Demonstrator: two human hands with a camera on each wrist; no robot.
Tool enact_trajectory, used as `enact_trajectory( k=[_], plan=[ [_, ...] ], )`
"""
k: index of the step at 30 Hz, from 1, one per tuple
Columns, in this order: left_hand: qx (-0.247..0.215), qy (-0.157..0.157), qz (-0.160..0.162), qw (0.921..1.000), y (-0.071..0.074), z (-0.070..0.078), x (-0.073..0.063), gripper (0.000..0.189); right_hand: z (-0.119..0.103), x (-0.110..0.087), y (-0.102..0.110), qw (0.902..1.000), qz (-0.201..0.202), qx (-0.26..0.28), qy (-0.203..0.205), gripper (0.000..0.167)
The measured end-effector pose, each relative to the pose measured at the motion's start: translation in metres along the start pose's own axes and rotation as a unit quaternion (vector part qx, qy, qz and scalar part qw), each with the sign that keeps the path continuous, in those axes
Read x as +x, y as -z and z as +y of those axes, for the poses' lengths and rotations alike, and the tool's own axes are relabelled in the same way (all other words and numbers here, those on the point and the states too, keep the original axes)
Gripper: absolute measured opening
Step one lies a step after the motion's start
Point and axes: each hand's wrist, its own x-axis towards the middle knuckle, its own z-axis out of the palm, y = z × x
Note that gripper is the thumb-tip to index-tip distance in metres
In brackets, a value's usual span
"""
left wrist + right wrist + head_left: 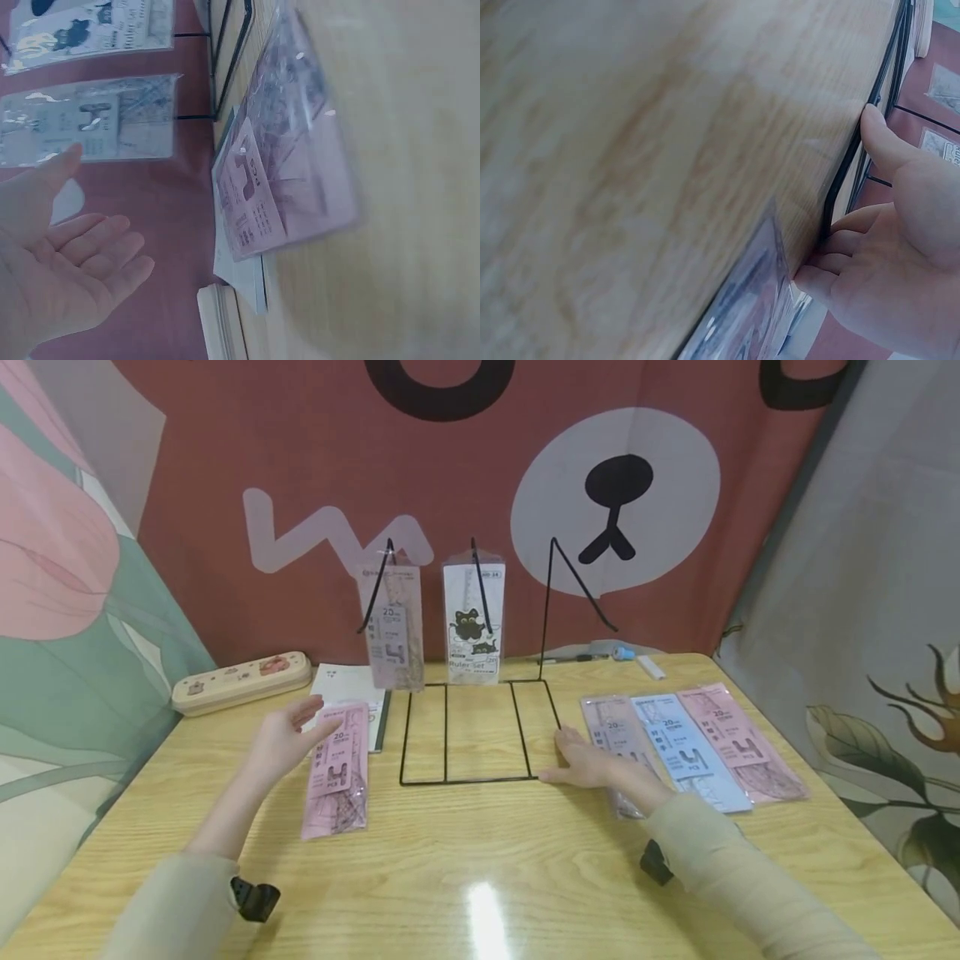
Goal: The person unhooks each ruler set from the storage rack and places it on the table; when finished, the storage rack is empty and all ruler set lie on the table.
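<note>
A black wire display rack (465, 782) stands on the table with three upright hooks. From its left hook hangs a greyish-pink packet (407, 610), and from the middle one a white ruler set packet (457, 589); the right hook is bare. My right hand (600, 764) holds the rack's front right corner, thumb on the front wire (853, 142), fingers bent at the side. My left hand (285, 742) hovers with loosely spread fingers near a pink packet (335, 802) lying left of the rack. In the left wrist view nothing is between thumb and fingers.
Grey-pink (609, 714), blue (667, 718) and pink (716, 718) packets lie to the right. A cream pencil case (242, 683) and a white booklet (337, 681) lie at the back left. Pens (588, 657) and a white eraser-like block (651, 667) line the back edge, before a printed curtain.
</note>
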Motion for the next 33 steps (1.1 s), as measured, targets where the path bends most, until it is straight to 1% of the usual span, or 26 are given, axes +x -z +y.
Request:
enact_trajectory(
  k=[6,11,14,15,18,21,23,27,30,33],
  plan=[
    [0.006,0.002,-0.015,0.9999,-0.007,0.005,0.035,0.072,0.001,0.000,0.000,1.0000,-0.002,-0.002,-0.001,0.094],
    [0.013,0.011,-0.022,0.9996,-0.016,0.014,0.060,0.073,0.001,0.000,0.001,1.0000,-0.001,-0.005,-0.005,0.093],
    [-0.003,0.021,-0.035,0.9992,-0.021,0.019,0.071,0.077,0.000,-0.001,0.001,1.0000,-0.001,-0.007,-0.005,0.093],
    [-0.018,0.025,-0.040,0.9987,-0.022,0.020,0.075,0.078,0.000,0.000,0.002,1.0000,-0.002,-0.005,-0.005,0.093],
    [-0.082,0.045,-0.052,0.9942,-0.028,0.021,0.082,0.082,-0.001,0.000,0.002,1.0000,-0.002,-0.004,-0.007,0.093],
    [-0.132,0.054,-0.045,0.9887,-0.036,0.021,0.086,0.081,-0.002,0.000,0.002,0.9999,-0.002,-0.005,-0.010,0.093],
    [-0.141,0.057,-0.036,0.9877,-0.041,0.020,0.088,0.078,-0.003,0.000,0.001,0.9999,-0.002,-0.006,-0.009,0.092],
    [-0.140,0.065,-0.024,0.9878,-0.050,0.019,0.094,0.076,-0.004,-0.001,0.000,0.9999,-0.003,-0.010,-0.010,0.091],
    [-0.154,0.070,-0.015,0.9854,-0.056,0.020,0.098,0.074,-0.003,0.000,0.000,0.9998,-0.001,-0.014,-0.011,0.091],
    [-0.173,0.073,-0.011,0.9821,-0.062,0.022,0.101,0.067,-0.002,0.000,0.000,0.9998,-0.001,-0.016,-0.011,0.091]
  ],
)
